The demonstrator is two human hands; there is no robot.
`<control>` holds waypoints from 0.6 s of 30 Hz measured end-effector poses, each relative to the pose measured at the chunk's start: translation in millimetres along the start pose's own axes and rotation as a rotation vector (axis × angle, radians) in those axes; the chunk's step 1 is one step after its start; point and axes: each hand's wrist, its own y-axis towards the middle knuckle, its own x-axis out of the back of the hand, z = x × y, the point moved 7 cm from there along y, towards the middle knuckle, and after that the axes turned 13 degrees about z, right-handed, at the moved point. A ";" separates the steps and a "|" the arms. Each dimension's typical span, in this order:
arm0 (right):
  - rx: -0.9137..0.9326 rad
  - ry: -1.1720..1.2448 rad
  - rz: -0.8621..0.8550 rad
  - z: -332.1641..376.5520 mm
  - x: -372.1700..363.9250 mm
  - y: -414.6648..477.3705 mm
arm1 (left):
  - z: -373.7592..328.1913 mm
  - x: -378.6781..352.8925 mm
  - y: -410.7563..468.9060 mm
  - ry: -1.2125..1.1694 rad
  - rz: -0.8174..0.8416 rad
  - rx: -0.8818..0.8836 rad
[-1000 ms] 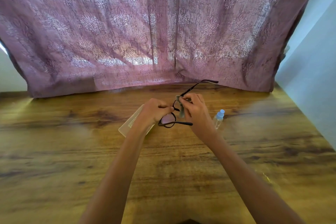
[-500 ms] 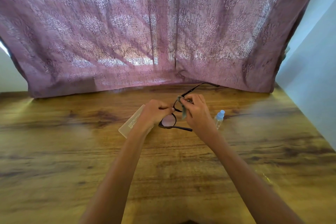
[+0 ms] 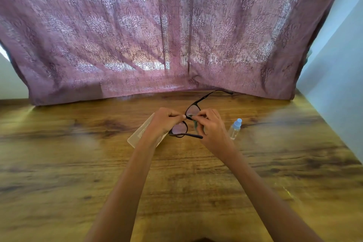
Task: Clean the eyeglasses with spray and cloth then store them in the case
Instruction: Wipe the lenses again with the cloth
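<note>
Two hands work a cloth over black-framed eyeglasses above a wooden desk.
The left hand (image 3: 164, 122) pinches the eyeglasses (image 3: 185, 122) at the bridge; the right hand (image 3: 213, 129) presses the cloth (image 3: 196, 126) to a lens, spray bottle (image 3: 235, 128) just right.

Both bare arms reach forward from the bottom and come close together at the hands. The left hand (image 3: 164, 122) is curled into a loose fist, with its thumb and first finger pinched tight. The right hand (image 3: 211, 129) is also curled, its fingertips (image 3: 196, 117) pinched together. The two hands sit just beside each other, fingertips nearly touching. Both wrists are bent a little.
</note>
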 end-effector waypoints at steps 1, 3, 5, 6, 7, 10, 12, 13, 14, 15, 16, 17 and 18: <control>-0.001 -0.008 -0.002 -1.2 0.2 0.2 | 0.8 -0.1 -0.5 0.003 0.000 -0.004; -0.028 -0.034 -0.023 -5.9 2.6 1.4 | 1.7 0.4 -2.5 -0.008 -0.003 -0.011; -0.059 -0.050 -0.054 -10.0 5.4 2.6 | 1.6 0.9 -3.3 -0.005 -0.004 -0.018; -0.064 -0.053 -0.063 -10.2 5.8 3.1 | 1.5 1.1 -3.1 0.003 -0.004 -0.019; -0.062 -0.052 -0.065 -9.4 4.9 3.0 | 1.6 1.5 -3.0 0.007 -0.006 -0.014; -0.020 -0.024 -0.031 -3.3 -1.5 1.2 | 3.5 3.8 -1.3 0.003 -0.018 0.011; 0.005 -0.007 -0.005 0.5 -5.7 0.7 | 2.4 2.9 -1.2 0.032 -0.005 0.007; 0.014 -0.002 0.000 1.4 -6.6 1.4 | 1.7 1.7 -1.6 0.043 0.005 0.001; 0.024 -0.003 0.006 2.5 -7.1 2.8 | 0.8 0.4 -2.0 0.053 0.015 -0.006; 0.036 -0.008 0.013 4.0 -7.5 4.5 | -0.3 -0.7 -2.5 0.067 0.024 -0.012; 0.045 -0.019 0.018 5.5 -7.6 6.3 | -1.2 -1.6 -2.4 0.083 0.029 -0.017; 0.047 -0.031 0.018 6.0 -7.2 8.0 | -1.7 -2.3 -2.0 0.094 0.031 -0.018; 0.038 -0.045 0.013 5.1 -6.2 9.9 | -1.8 -2.5 -1.2 0.101 0.029 -0.013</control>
